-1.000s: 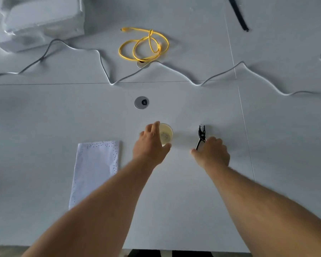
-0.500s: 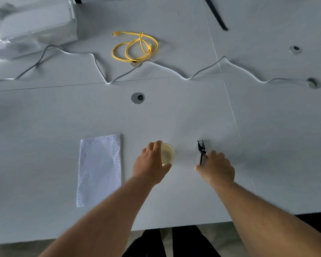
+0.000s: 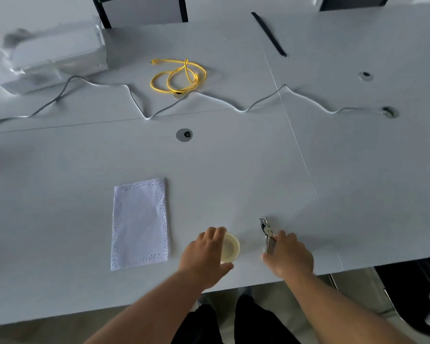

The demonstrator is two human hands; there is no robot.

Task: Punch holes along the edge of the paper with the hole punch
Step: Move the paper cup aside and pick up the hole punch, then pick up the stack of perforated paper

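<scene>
A white sheet of paper [image 3: 139, 223] lies flat on the table, with rows of small holes along its top, right and bottom edges. To its right stands a small pale yellow cup [image 3: 230, 247], and my left hand [image 3: 204, 256] grips its left side. Further right, a metal hole punch [image 3: 267, 232] lies on the table with its jaws pointing away from me. My right hand [image 3: 288, 256] is closed over its handles. Both hands are apart from the paper.
The white table [image 3: 233, 170] carries a yellow cable coil [image 3: 179, 76], a long white cable [image 3: 139, 108], a wrapped white box [image 3: 52, 58] at the back left and a black strip [image 3: 268, 33]. Round cable grommets [image 3: 183, 135] dot the top. The table's near edge is just below my hands.
The view has pulled back and tilted, so the table edge and my legs now show. Both hands stay on the cup and the hole punch; the paper has not moved.
</scene>
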